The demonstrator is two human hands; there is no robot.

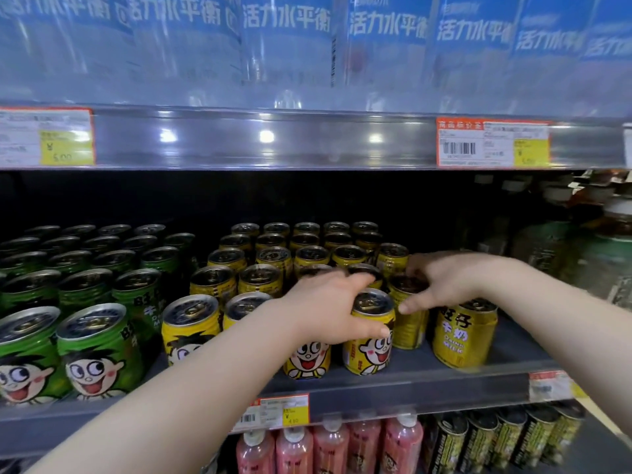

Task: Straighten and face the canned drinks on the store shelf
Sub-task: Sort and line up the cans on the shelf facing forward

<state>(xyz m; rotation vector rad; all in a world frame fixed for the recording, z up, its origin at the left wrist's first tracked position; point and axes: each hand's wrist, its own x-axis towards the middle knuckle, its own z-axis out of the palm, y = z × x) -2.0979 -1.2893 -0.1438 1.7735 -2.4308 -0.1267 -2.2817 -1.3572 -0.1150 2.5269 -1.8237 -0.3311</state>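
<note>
Yellow cartoon-face cans stand in rows on the middle shelf (427, 379). My left hand (328, 302) grips the top of a front-row yellow can (371, 331), thumb across its face; another front can (307, 360) shows below my wrist. My right hand (441, 282) wraps a second-row yellow can (408, 319) that is turned with its side text outward. At the right end of the front row, a yellow can (463, 335) shows its lettering rather than the face. More yellow cans (189, 325) stand to the left.
Green cans (94, 350) of the same brand fill the shelf's left part. Dark jars (602, 254) stand at the right. Large water bottles (287, 46) line the shelf above, pink bottles (328, 446) and dark cans (485, 439) the shelf below. Price tags hang on the shelf edges.
</note>
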